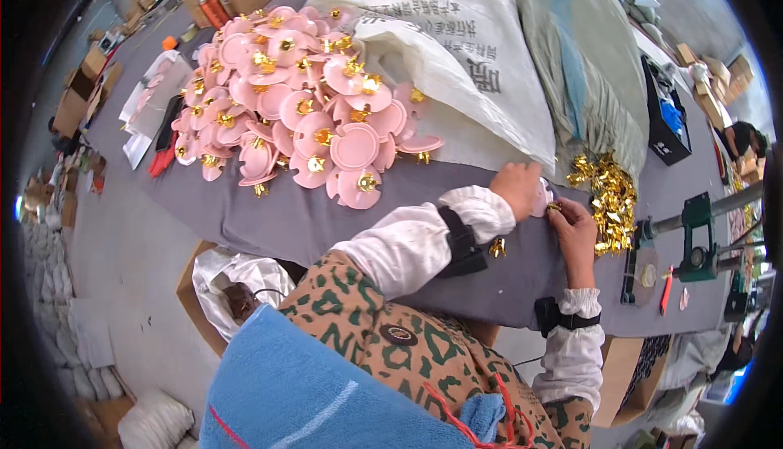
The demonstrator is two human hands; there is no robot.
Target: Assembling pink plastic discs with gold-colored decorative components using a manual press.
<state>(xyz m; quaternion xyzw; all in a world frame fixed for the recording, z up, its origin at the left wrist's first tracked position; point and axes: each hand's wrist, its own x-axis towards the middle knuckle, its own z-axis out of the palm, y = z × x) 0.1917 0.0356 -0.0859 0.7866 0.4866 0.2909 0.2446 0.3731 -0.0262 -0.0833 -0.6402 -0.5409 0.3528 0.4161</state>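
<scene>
Closed fingers of my left hand [519, 190] hold a small pale pink disc [540, 198] by the front edge of the white sack. Against the disc's right side, my right hand [573, 229] pinches a small gold metallic piece [554, 206]. Both hands nearly meet over the grey cloth. Just right of my right hand lies a heap of shiny gold pieces [612, 208]. A few more gold pieces [497, 247] rest below my left wrist. To the left spreads a large pile of round pink plastic discs [356, 147], many bearing gold pieces.
The white woven sack [457, 33] and a grey-green sack [599, 66] lie across the table's far side. At right are a black box [667, 115], a green clamp-like metal fixture [697, 233] and a red-handled tool [666, 290]. A cardboard box [196, 286] stands below the front edge.
</scene>
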